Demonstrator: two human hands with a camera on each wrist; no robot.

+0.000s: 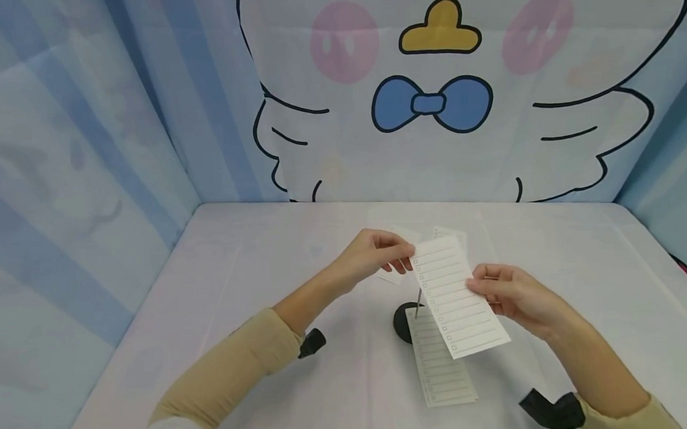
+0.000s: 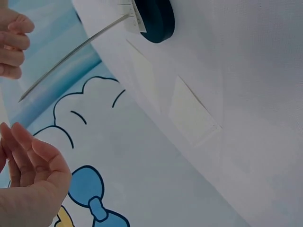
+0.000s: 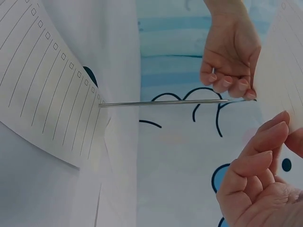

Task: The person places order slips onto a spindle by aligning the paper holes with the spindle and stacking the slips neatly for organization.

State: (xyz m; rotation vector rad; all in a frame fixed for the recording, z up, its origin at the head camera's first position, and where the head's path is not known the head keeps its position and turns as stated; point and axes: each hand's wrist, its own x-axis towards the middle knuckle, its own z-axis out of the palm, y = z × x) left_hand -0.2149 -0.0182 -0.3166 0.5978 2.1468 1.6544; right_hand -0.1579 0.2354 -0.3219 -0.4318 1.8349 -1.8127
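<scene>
Both hands hold one white lined checklist sheet [image 1: 454, 300] above a paper spike [image 1: 418, 302]. My left hand [image 1: 379, 252] pinches its upper left corner. On the right edge, my right hand [image 1: 511, 296] grips it between thumb and fingers. The spike's thin metal rod [image 3: 161, 103] rises bare from a sheet stuck on it, and its point ends near the left hand in the right wrist view. Low on the rod lies a lined sheet [image 1: 444, 367], resting over the round black base [image 1: 403, 323]. In the left wrist view, the held sheet is out of sight.
Behind the held sheet, more pale sheets [image 1: 449, 232] lie on the white table [image 1: 308, 390]. A further sheet [image 2: 194, 113] shows flat in the left wrist view. Black wrist straps [image 1: 551, 411] hang near both forearms. A printed cartoon curtain [image 1: 435, 161] stands at the back.
</scene>
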